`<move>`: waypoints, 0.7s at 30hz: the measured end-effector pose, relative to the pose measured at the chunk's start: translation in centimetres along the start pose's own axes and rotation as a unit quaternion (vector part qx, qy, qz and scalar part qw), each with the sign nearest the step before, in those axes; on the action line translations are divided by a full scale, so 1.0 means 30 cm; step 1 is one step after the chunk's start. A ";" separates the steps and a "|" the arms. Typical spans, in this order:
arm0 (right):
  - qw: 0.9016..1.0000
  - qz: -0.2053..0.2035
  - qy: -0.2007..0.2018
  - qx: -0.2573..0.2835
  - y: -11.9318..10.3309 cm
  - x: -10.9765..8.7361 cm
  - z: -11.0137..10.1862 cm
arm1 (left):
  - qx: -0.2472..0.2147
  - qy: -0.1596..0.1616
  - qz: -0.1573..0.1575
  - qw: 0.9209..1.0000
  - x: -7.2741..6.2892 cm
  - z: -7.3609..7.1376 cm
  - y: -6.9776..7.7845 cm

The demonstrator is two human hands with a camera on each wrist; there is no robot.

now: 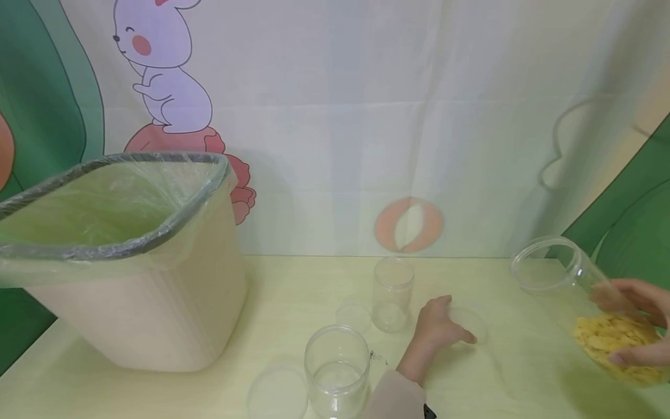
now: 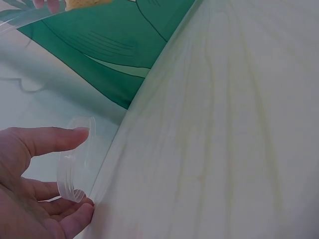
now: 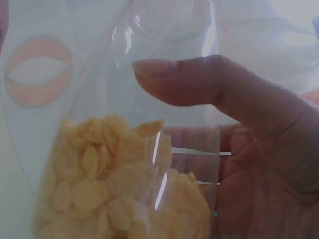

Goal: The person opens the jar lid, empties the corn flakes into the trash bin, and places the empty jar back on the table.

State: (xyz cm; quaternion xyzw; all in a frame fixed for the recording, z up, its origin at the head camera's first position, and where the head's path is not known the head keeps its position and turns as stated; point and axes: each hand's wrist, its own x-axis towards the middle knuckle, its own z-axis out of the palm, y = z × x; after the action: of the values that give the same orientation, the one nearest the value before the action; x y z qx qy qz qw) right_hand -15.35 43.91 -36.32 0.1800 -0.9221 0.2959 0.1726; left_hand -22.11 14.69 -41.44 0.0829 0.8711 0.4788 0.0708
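Observation:
My left hand (image 1: 438, 325) grips a clear round lid (image 2: 66, 172) by its edges, thumb on one side and fingers on the other. In the head view that lid shows only faintly, low over the table. At the right edge, my right hand (image 1: 646, 308) holds a clear plastic jar (image 1: 549, 291) tilted, its open mouth toward the upper left. Yellow flakes (image 3: 94, 184) fill the lower part of this jar. Left of my left hand stand a tall clear jar (image 1: 392, 297) and a wider clear jar (image 1: 337, 372), both upright and without lids.
A beige trash bin (image 1: 173, 314) with a clear liner stands at the left. One clear lid (image 1: 353, 318) lies by the tall jar, another lid (image 1: 277, 396) beside the wide jar. A printed curtain (image 1: 314, 116) hangs behind the pale table (image 1: 282, 291).

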 end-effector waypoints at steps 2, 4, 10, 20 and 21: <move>1.000 0.003 -0.002 -0.002 -0.002 0.001 -0.001 | -0.001 0.001 -0.001 1.000 0.001 0.001 -0.002; 1.000 0.007 -0.005 -0.005 -0.003 0.002 -0.003 | -0.003 0.002 -0.002 1.000 0.001 0.002 -0.004; 1.000 0.011 -0.006 -0.008 -0.009 0.002 -0.004 | -0.014 0.008 -0.007 1.000 0.002 0.003 -0.006; 1.000 0.018 -0.012 -0.019 -0.014 0.005 -0.007 | -0.008 0.020 -0.019 1.000 0.011 0.013 -0.009; 1.000 0.019 -0.013 -0.019 -0.014 0.005 -0.007 | -0.005 0.021 -0.018 1.000 0.011 0.014 -0.010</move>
State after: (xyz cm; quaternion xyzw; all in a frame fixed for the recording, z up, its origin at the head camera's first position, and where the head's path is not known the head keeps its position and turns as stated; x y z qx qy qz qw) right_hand -15.26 43.68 -35.89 0.1628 -0.9329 0.2795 0.1584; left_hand -22.38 14.95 -41.92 0.0569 0.8715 0.4831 0.0616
